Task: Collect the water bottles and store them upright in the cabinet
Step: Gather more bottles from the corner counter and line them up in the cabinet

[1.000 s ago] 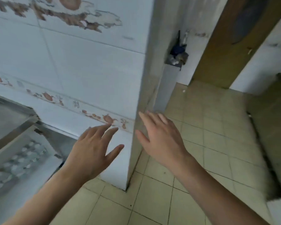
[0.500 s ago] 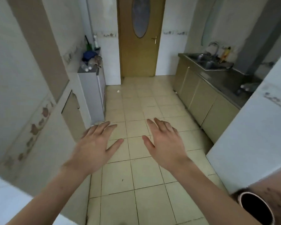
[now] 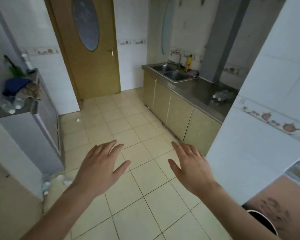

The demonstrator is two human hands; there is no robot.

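Clear water bottles (image 3: 222, 97) lie on their sides on the steel counter at the right. More clear bottles (image 3: 12, 105) sit on top of the grey cabinet (image 3: 42, 129) at the left, and a few bottles (image 3: 48, 185) lie on the floor at its foot. My left hand (image 3: 100, 168) and my right hand (image 3: 191, 167) are held out over the tiled floor, palms down, fingers straight and spread, holding nothing. Both hands are far from every bottle.
A brown door (image 3: 92, 49) with an oval window closes the far end. A double sink (image 3: 171, 73) and beige base cabinets (image 3: 178, 116) line the right side. A white tiled wall (image 3: 260, 129) juts in at the right. A blue cloth (image 3: 16, 84) lies on the grey cabinet.
The view has swung from a tiled wall corner into the kitchen and moved forward. Both hands stay open and spread, now wider apart.
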